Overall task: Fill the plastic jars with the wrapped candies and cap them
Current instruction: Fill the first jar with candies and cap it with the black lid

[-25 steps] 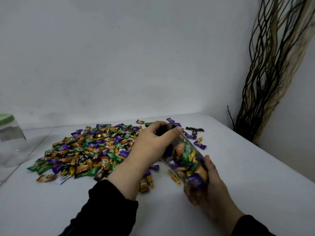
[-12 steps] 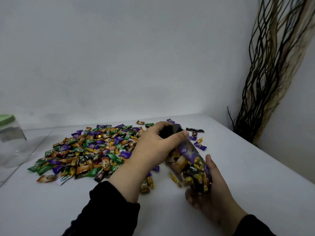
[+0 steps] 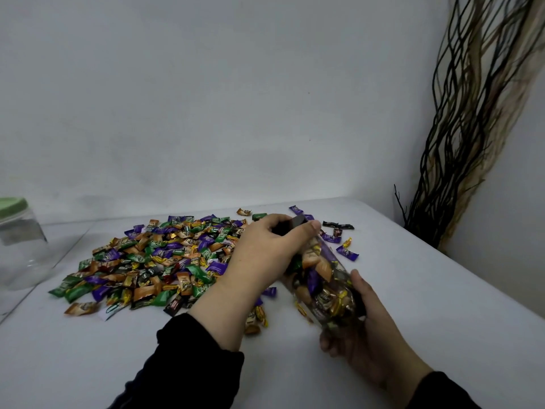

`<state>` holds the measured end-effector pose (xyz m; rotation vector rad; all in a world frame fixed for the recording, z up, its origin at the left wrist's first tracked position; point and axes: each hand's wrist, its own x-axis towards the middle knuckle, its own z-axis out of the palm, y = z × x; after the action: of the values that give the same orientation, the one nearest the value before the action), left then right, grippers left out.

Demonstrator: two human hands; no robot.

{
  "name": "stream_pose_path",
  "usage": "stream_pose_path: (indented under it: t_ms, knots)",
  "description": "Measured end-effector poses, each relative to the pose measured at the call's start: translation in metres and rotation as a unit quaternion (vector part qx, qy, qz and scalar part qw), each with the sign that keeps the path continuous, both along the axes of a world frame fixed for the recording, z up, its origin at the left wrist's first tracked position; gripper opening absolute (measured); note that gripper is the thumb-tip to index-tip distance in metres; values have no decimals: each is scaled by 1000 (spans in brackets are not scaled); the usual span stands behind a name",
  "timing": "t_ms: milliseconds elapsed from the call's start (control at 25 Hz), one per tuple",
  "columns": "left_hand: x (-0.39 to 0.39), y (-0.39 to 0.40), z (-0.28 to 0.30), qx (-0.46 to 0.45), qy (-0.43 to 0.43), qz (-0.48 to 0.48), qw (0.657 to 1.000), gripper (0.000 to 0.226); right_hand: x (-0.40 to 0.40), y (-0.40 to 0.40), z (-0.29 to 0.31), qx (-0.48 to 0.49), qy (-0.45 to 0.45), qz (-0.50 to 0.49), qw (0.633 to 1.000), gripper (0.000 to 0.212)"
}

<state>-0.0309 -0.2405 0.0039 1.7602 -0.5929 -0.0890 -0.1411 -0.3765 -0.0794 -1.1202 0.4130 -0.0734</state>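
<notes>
A clear plastic jar point(image 3: 321, 281) packed with wrapped candies lies tilted, its top pointing away from me. My right hand point(image 3: 362, 335) cups its base from below. My left hand point(image 3: 265, 255) is wrapped over its top end, fingers closed on a dark cap point(image 3: 296, 222). A wide pile of wrapped candies point(image 3: 153, 258) in green, purple, orange and gold covers the white table point(image 3: 413, 290) to the left of the jar. A few loose candies point(image 3: 339, 237) lie beyond the jar.
A second clear jar with a green lid point(image 3: 17, 240) stands at the far left edge. Dark dried branches point(image 3: 460, 143) lean against the wall at the right, behind the table's far right corner. The wall runs close behind the table.
The jar has turned in my hands, showing different candies through its side. My right hand has slid a little lower and nearer. My left hand stays on the cap.
</notes>
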Motion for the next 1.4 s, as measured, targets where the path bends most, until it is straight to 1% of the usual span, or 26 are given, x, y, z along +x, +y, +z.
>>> stream_pose_path:
  t_ms: [40,120,240,320,400,440,560,680,880,960,1040,1080,1120,1160,1200,1280,1320,1360,1400]
  knots:
    - [2,1,-1,5,1,5,1000,51,0,0,0,12,6,11,1000,81]
    - [6,3,-2,-5,9,24,1000,54,6,1,-4,45,-26,-2,999,76]
    - [0,-2,-6,-26,-6,42,999,44,13,0,-9,58,-80,-79,992,71]
    - [-14,-11,-10,-15,-56,19,998,43,11,-4,-9,74,-74,-121,987,67]
    - [-28,-21,-14,14,-134,14,991,52,7,-9,-8,74,-60,-146,985,68]
    - [-32,-24,-15,21,-167,19,985,52,5,-10,-8,71,-49,-151,985,69]
    - [-36,-25,-16,22,-216,28,976,50,4,-8,-6,70,-37,-143,987,66]
    - [-33,-22,-18,31,-248,22,968,56,6,-10,-9,64,-24,-140,988,65]
    - [-30,-20,-26,2,-287,4,958,61,7,-22,-12,68,-5,-114,991,67]
    - [-29,-19,-27,6,-274,-8,962,64,6,-20,-9,72,-12,-78,994,67]
    - [-26,-14,-23,-17,-231,-14,973,63,4,-18,-6,64,-57,-83,993,61]
    - [-24,-11,-18,-36,-204,-15,978,61,2,-19,-7,37,-102,-108,988,59]
    - [-23,-7,-12,-46,-188,-12,981,60,-1,-20,-8,-20,-148,-132,980,64]
    - [-21,-4,-6,-41,-184,-7,982,60,-6,-21,-10,-111,-182,-131,968,74]
    - [-21,-1,-2,-22,-196,0,980,60,-12,-18,-11,-220,-195,-109,949,84]
    - [-23,0,3,28,-237,4,971,62,-17,-12,-16,-407,-177,-55,895,99]
    - [-25,-2,2,47,-252,-2,967,63,-15,-10,-21,-482,-161,-60,859,105]
    - [-28,-4,1,62,-268,-19,961,64,-13,-9,-22,-524,-151,-82,834,110]
    - [-33,-7,-2,79,-286,-43,954,66,-11,-8,-23,-535,-159,-100,824,110]
